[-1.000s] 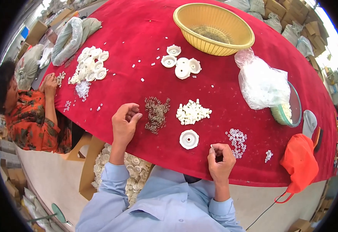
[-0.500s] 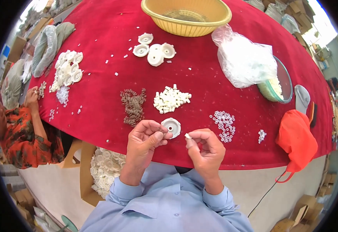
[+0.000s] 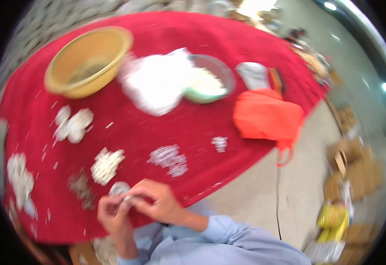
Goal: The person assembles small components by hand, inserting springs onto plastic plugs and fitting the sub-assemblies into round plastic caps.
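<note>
Just nearside of the white disc (image 3: 119,187), the right hand (image 3: 158,201) clamps a small pale part (image 3: 127,198) between fingertips; left hand (image 3: 113,215) fingers adjoin, grip unclear; align squarely

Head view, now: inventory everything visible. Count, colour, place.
Blurred frame, so piles aren't counted piece by piece.
tablecloth: one, red, centre
basin: one, yellow, upper left
plastic bag: one, white, right of basin
bowl: one, greenish, cream pieces inside
cap-like item: one, grey, right of bowl
cloth item: one, orange-red, table's right
round parts: several, white, below basin
peg pile: one, cream, above hands
small-part pile: one, brown, left of pegs
ring piles: two, whitish, right of pegs
left-edge pile: one, white
cable: one, dark, floor
boxes: several, brown, right floor
disc: one, white, behind hands
small piece: one, pale, at fingertips
sleeves: blue, bottom
left hand: one, bare, lower left
right hand: one, bare, beside it
</note>
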Tool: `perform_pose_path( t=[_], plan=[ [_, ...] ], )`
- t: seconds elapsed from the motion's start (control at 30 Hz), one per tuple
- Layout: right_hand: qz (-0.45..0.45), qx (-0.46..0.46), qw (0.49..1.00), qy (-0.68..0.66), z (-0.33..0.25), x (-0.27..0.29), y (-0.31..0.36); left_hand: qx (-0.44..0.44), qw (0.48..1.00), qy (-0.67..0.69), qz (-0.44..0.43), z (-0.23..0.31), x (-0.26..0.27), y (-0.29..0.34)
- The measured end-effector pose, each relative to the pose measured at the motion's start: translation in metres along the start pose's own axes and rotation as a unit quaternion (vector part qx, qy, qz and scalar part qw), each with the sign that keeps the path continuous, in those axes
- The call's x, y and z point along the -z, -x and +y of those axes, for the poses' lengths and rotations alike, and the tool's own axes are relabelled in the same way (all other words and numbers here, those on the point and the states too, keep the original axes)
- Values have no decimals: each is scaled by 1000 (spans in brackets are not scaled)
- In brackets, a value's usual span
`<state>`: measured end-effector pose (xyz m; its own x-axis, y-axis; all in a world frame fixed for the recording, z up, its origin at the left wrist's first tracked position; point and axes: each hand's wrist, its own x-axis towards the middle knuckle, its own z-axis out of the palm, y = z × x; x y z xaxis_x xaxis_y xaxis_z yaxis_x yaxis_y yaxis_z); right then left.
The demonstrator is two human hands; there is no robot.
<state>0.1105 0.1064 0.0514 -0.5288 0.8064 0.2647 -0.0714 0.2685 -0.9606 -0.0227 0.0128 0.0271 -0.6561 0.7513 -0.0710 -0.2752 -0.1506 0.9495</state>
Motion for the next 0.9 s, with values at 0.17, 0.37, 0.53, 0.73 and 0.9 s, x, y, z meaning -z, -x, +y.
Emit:
perform_pose_path(
  t=[0.17, 0.37, 0.53, 0.73, 0.9],
  plan=[
    [-23, 23, 997, -68, 7, 4, 5, -64, 992, -94, -53, -3, 10, 0],
    [-78, 5, 996, -31, 10, 22, 4, -38, 979, -173, -102, 14, -8, 2],
    [-110, -123, 962, -217, 6, 22, 8, -4, 982, -110, -151, 9, -6, 7],
    [-74, 76, 992, -65, 3, 21, 17, 167, 975, 65, -131, -1, 1, 14],
    [-83, 0, 991, -102, 13, 25, 22, 137, 976, 43, -165, -2, -6, 24]
  ],
)
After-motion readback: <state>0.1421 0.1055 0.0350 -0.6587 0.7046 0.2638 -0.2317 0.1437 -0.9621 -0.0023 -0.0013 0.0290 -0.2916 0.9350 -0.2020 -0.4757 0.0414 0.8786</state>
